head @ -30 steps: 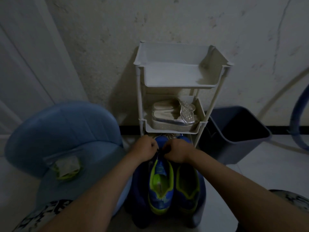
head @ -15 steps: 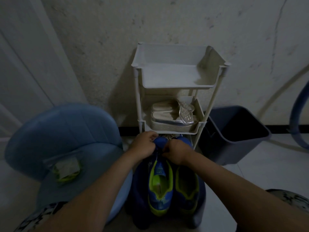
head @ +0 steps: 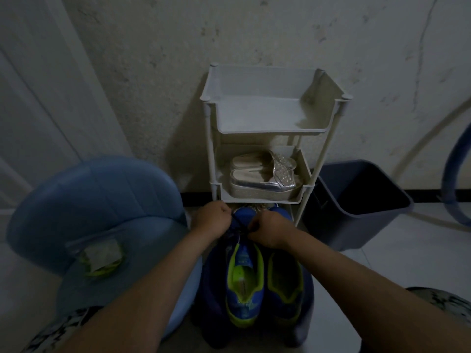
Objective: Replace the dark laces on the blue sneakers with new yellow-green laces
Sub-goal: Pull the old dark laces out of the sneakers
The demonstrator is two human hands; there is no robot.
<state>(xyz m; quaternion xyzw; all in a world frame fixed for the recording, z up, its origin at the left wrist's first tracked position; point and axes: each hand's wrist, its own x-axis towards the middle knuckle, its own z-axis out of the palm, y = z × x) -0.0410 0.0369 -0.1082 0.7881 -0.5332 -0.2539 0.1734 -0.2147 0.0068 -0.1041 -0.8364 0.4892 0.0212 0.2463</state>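
Two blue sneakers with yellow-green lining stand side by side on a dark stool, toes pointing away from me: the left sneaker [head: 244,284] and the right sneaker [head: 285,284]. A dark lace [head: 238,223] stretches taut over the left sneaker's front. My left hand [head: 210,222] grips one end of it and my right hand [head: 267,231] pinches the other, both fists close together over the shoe. A clear packet of yellow-green laces [head: 102,258] lies on the blue chair seat to the left.
A blue round chair [head: 89,205] stands at left. A white three-tier rack [head: 270,128] sits against the wall just beyond the sneakers, with silver platform slippers [head: 262,177] on its middle shelf. A dark bin [head: 356,200] is at right.
Both hands have pulled slightly apart, and the dark lace now shows stretched between them. The view has shifted a little.
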